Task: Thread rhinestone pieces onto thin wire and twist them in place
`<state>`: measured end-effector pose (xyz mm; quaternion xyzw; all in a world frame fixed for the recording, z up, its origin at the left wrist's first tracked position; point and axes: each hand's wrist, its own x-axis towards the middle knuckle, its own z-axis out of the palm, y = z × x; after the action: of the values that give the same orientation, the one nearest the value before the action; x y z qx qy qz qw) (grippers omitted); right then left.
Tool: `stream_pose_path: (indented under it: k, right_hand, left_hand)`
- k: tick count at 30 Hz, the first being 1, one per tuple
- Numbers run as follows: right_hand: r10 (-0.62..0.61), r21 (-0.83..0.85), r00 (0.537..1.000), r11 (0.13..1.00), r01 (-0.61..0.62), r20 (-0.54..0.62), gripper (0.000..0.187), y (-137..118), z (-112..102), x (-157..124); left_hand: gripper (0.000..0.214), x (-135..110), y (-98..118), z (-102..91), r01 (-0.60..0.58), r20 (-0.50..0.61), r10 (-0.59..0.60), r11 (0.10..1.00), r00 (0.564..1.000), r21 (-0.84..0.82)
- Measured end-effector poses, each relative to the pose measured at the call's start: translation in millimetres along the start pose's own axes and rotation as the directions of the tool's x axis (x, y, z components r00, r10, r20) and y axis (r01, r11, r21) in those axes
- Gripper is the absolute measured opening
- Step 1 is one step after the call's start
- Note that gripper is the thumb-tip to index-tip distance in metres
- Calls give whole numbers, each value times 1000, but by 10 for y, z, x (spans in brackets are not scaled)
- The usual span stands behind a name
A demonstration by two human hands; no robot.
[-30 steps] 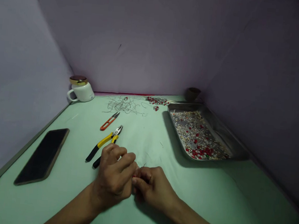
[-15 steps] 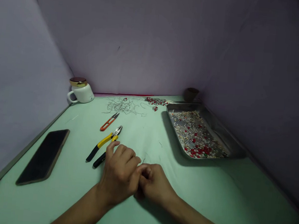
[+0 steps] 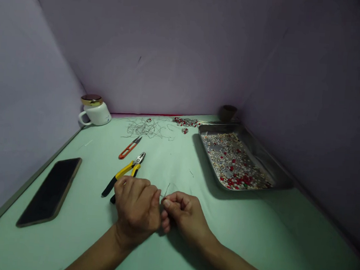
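My left hand (image 3: 136,209) and my right hand (image 3: 183,216) meet fingertip to fingertip low on the green table (image 3: 163,251). Both are closed in a pinch on a thin wire (image 3: 166,190) whose end sticks up between them. Whether a bead sits on it is hidden by the fingers. Yellow-handled pliers (image 3: 123,177) lie just beyond my left hand, partly covered by it. Orange thread snips (image 3: 129,147) lie a little farther back.
A steel tray (image 3: 276,170) with white and red beads stands at the right. A dark phone (image 3: 50,191) lies at the left. At the back are a white lidded mug (image 3: 94,110), a tangle of wire pieces (image 3: 147,128), beaded pieces (image 3: 185,121) and a small dark cup (image 3: 227,112).
My left fingers curled back from the stretched pose of half a second ago. Both hands shifted slightly left, and the wire end now shows between them.
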<state>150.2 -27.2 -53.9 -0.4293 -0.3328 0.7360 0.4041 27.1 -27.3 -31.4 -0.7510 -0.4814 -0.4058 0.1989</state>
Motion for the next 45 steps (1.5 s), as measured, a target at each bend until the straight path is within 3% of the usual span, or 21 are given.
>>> stream_pose_path:
  k: [4, 6, 10, 13, 15, 16, 18, 21, 23, 25, 27, 29, 34, 38, 40, 42, 45]
  right_hand:
    - [-28, 21, 998, 999, 29, -51, 31, -6, -1, 4]
    - [-29, 39, 998, 999, 31, -56, 32, -17, -1, 0]
    - [-53, 111, 997, 992, 58, -46, 32, -25, -6, -12]
    - [-73, 167, 997, 983, 72, -4, 30, -16, -28, 0]
    - [-53, 191, 997, 981, 42, 53, 30, -13, -55, 19]
    - [-31, 195, 995, 981, 13, 92, 31, -13, -71, 29]
    - [22, 185, 984, 981, -56, 177, 31, -14, -103, 41]
    - [91, 139, 952, 981, -137, 293, 31, -8, -133, 35]
    - [114, 107, 934, 981, -159, 339, 31, -1, -137, 22]
    - [128, 75, 920, 983, -167, 372, 30, 5, -136, 8]
    - [139, 43, 910, 985, -169, 391, 28, 7, -136, -2]
    - [152, 21, 896, 984, -177, 416, 26, 7, -139, -11]
    - [191, -8, 841, 976, -216, 506, 27, 13, -149, -42]
    - [211, -16, 812, 970, -241, 545, 28, 38, -149, -54]
    - [187, 22, 846, 973, -228, 499, 26, 48, -141, -45]
    - [131, 77, 908, 982, -175, 397, 25, 44, -127, -27]
    - [54, 125, 972, 988, -85, 228, 28, 9, -104, 5]
  left_hand:
    - [10, 9, 19, -31, -78, -43, 77, 997, 996, -18]
    - [10, 3, 23, -30, -54, -47, 53, 998, 998, -31]
    - [12, -44, 46, -6, 97, -20, -100, 989, 995, -115]
    - [15, -55, 53, 2, 280, 79, -269, 934, 960, -223]
    - [20, -25, 13, -4, 474, 262, -403, 819, 877, -323]
    - [22, -1, -27, -9, 582, 392, -446, 726, 805, -368]
    - [23, 48, -133, -22, 779, 648, -446, 464, 617, -422]
    - [19, 76, -290, -39, 925, 878, -319, -6, 358, -379]
    - [21, 55, -345, -42, 938, 942, -203, -170, 266, -301]
    - [21, 21, -355, -35, 950, 969, -109, -201, 220, -238]
    - [20, -7, -344, -20, 956, 977, -39, -202, 211, -214]
    - [17, -19, -330, -5, 951, 970, 17, -204, 243, -234]
    - [11, -5, -280, -29, 882, 878, 110, -136, 466, -451]
    - [8, 16, -198, -60, 826, 824, 80, 10, 561, -564]
    - [10, 23, -178, -35, 802, 804, 18, 68, 594, -594]
    - [11, 23, -187, 9, 803, 800, -74, 89, 595, -589]
    - [15, 13, -238, 44, 864, 846, -214, -20, 489, -504]
